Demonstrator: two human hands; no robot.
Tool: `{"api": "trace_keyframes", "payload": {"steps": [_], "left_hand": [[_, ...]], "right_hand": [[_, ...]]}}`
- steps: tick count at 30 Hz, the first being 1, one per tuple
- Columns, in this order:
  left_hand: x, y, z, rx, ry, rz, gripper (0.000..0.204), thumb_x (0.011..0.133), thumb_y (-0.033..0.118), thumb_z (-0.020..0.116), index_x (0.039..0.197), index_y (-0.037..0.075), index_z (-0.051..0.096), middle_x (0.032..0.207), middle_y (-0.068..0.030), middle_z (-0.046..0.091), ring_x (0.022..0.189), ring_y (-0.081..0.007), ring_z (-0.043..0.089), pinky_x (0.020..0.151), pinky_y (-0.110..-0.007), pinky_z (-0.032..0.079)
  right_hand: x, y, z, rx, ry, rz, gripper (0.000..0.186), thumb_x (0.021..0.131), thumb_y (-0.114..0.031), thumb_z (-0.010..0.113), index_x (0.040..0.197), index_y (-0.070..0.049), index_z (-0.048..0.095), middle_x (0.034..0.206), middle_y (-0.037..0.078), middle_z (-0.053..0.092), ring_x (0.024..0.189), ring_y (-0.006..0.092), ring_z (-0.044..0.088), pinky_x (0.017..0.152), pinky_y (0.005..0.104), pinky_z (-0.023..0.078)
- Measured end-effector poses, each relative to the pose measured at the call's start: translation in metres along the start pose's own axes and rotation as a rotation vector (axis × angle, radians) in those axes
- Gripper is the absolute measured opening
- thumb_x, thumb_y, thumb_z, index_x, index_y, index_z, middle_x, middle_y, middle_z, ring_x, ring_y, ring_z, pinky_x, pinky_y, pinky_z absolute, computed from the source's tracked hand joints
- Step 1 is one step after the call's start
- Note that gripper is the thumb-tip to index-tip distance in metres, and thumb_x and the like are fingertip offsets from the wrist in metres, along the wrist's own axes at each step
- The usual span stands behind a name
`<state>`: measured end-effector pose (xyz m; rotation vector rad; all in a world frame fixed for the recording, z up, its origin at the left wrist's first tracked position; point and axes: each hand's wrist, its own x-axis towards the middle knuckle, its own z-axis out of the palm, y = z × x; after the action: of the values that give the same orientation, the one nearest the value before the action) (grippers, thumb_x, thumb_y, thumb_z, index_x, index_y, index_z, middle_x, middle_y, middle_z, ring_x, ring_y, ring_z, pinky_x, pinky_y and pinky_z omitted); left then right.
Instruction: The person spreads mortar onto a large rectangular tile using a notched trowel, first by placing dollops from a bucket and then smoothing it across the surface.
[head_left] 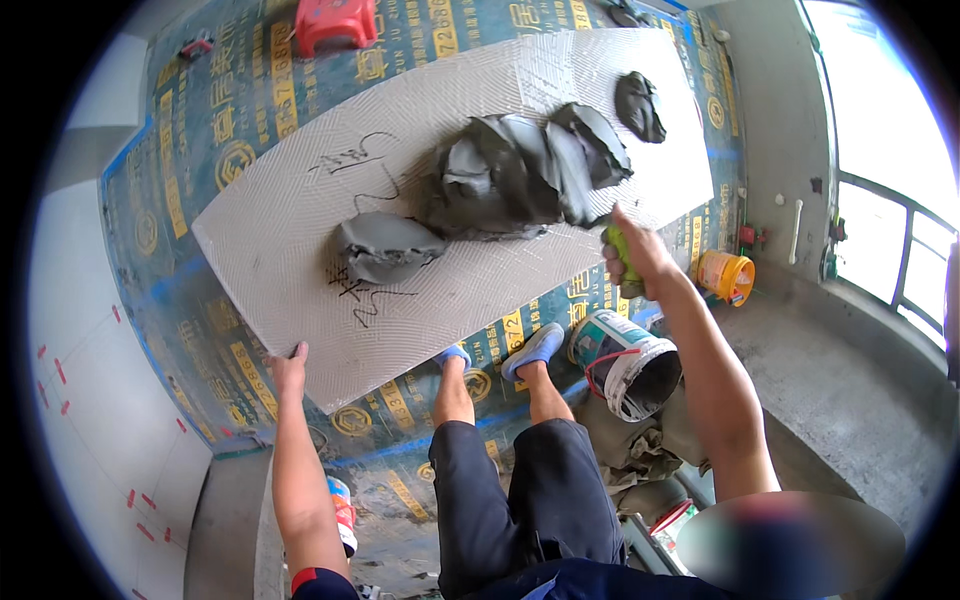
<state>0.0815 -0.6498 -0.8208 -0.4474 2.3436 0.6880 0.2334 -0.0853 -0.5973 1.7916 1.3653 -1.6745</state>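
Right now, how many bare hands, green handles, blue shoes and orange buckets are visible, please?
Left hand and right hand: 2 bare hands
Green handle: 1
Blue shoes: 2
Orange bucket: 1
Total: 6

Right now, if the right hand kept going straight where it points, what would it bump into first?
Probably the right end of the big grey heap on the slab. The right hand grips a green handle and points that way, but its height is hard to judge.
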Motion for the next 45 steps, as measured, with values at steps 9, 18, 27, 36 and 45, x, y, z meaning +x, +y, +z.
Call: {"api": "trace_keyframes", "payload": {"steps": [9,18,27,36,45], "left_hand": [[-0.006,0.022,-0.009,0.242,0.053,-0.085,0.106,0.074,0.042,0.078,0.140,-0.018,0.020,0.132,-0.0333,0.047,0.123,-0.0394,0.050,0.101,-0.040,0.041],[-0.003,0.010,-0.007,0.106,0.059,-0.094,0.104,0.078,0.032,0.077,0.143,-0.015,0.011,0.134,-0.0347,0.045,0.124,-0.0404,0.049,0.104,-0.038,0.039],[0.005,-0.018,-0.001,0.065,0.046,-0.060,0.102,0.083,0.035,0.072,0.148,-0.008,0.006,0.133,-0.0318,0.048,0.122,-0.0406,0.051,0.101,-0.042,0.039],[-0.009,0.000,-0.013,0.111,0.066,-0.018,0.103,0.083,0.040,0.071,0.148,-0.007,0.006,0.135,-0.0316,0.047,0.122,-0.0418,0.050,0.102,-0.043,0.039],[-0.029,-0.017,-0.027,0.395,0.098,0.126,0.096,0.087,0.049,0.063,0.147,-0.008,0.015,0.144,-0.0317,0.035,0.128,-0.0417,0.044,0.105,-0.044,0.036]], "right_hand": [[-0.004,0.058,0.167,0.112,-0.205,0.229,0.057,0.093,-0.061,0.047,0.089,-0.004,0.052,0.066,0.006,0.052,0.052,0.0166,0.053,0.050,0.0354,0.048],[-0.015,0.096,0.157,-1.630,-0.298,-0.385,0.052,0.098,-0.043,0.044,0.114,0.006,0.051,0.097,0.020,0.068,0.094,0.0332,0.068,0.077,0.0431,0.056],[0.063,0.043,-0.049,-1.218,0.469,-0.233,0.057,0.091,-0.056,0.050,0.100,0.000,0.056,0.084,0.027,0.066,0.083,0.0444,0.065,0.073,0.0516,0.051],[0.010,0.062,0.154,-0.088,-0.195,-0.034,0.056,0.091,-0.059,0.053,0.092,-0.002,0.055,0.059,0.004,0.053,0.053,0.0184,0.058,0.047,0.0332,0.047],[0.141,-0.005,-0.029,-1.321,0.579,-0.687,0.054,0.093,-0.050,0.051,0.103,0.004,0.054,0.079,0.023,0.068,0.068,0.0315,0.070,0.056,0.0419,0.057]]}}
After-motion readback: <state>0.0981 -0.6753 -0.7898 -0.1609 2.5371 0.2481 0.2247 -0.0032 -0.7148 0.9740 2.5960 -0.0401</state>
